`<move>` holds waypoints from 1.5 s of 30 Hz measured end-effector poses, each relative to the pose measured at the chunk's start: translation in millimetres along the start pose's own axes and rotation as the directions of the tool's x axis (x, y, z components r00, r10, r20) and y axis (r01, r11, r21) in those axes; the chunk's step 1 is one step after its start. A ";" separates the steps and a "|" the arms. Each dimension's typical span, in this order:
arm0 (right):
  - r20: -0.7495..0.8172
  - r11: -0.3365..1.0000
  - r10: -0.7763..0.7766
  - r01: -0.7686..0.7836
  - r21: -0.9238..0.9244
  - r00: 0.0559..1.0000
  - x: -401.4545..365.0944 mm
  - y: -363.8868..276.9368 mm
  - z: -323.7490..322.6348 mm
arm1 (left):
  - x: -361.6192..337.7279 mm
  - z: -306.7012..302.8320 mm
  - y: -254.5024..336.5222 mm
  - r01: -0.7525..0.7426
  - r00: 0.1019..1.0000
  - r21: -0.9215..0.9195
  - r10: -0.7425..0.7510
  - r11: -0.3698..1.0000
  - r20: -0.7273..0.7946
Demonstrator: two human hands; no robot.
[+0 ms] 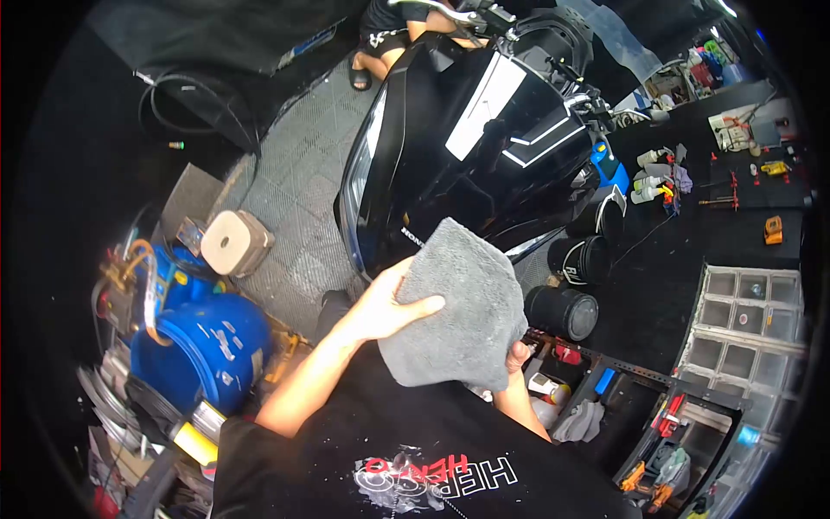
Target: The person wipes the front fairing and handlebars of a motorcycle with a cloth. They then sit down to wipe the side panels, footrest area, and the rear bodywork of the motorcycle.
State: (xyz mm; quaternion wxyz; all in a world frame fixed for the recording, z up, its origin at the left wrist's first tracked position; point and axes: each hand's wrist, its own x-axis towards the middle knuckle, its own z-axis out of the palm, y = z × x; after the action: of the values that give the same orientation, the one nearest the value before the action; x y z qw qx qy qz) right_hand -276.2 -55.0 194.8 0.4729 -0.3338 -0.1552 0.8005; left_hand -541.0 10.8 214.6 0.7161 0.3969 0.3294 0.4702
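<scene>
A grey fluffy cloth [462, 303] is held up in front of my chest, folded into a flat pad. My left hand [389, 303] grips its left edge, with the thumb lying on top and the other fingers hidden beneath. At the cloth's lower right edge is my right hand [516, 359]; its thumb shows and the cloth covers most of its fingers. Just beyond the cloth stands a glossy black motorcycle [424, 173] with bright reflections on its bodywork.
Another person [398, 39] crouches beyond the motorcycle. A blue barrel [207, 346] and a beige block [232, 245] are at the left. Black buckets [562, 313] stand at the right, near a tool cart [635, 381] and a drawer organizer [739, 329]. Spray bottles [647, 192] lie farther back.
</scene>
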 end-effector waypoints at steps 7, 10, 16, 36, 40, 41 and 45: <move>-0.150 0.955 -0.153 0.185 0.233 0.977 48.8 34.3 79.3 | 66.1 -41.0 35.2 0.107 0.971 0.154 -0.136 0.982 0.195; -0.305 0.920 -0.322 0.372 0.122 0.896 72.2 63.0 86.2 | 86.1 -111.5 62.2 0.314 0.913 0.134 -0.337 0.940 0.228; -0.480 0.641 -0.764 0.593 -0.488 0.431 44.2 75.9 159.2 | 81.3 -315.5 89.0 0.517 0.843 0.397 -0.532 0.758 -0.082; 0.072 -0.614 -0.432 -0.234 -0.754 0.899 417.9 72.9 205.1 | 188.0 -475.2 192.9 0.048 0.881 0.972 -0.468 0.231 0.068; -0.044 -0.528 -0.500 -0.345 -0.776 0.865 477.2 46.8 223.5 | 271.9 -449.8 219.2 -0.197 0.845 0.946 -0.444 0.259 0.297; -0.035 -0.490 -0.524 -0.335 -0.805 0.851 490.1 35.7 231.6 | 292.6 -438.7 231.6 -0.225 0.832 0.937 -0.447 0.267 0.328; -0.127 -0.391 -0.570 -0.404 -0.827 0.812 536.8 -1.3 257.2 | 365.5 -412.8 267.0 -0.356 0.796 0.893 -0.410 0.277 0.445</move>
State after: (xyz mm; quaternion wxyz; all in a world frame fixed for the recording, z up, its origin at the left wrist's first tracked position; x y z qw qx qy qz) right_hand -627.6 425.1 174.9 0.0608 -0.7694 -0.6271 0.1050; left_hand -875.2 524.2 220.0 0.3997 0.8650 0.3032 0.0068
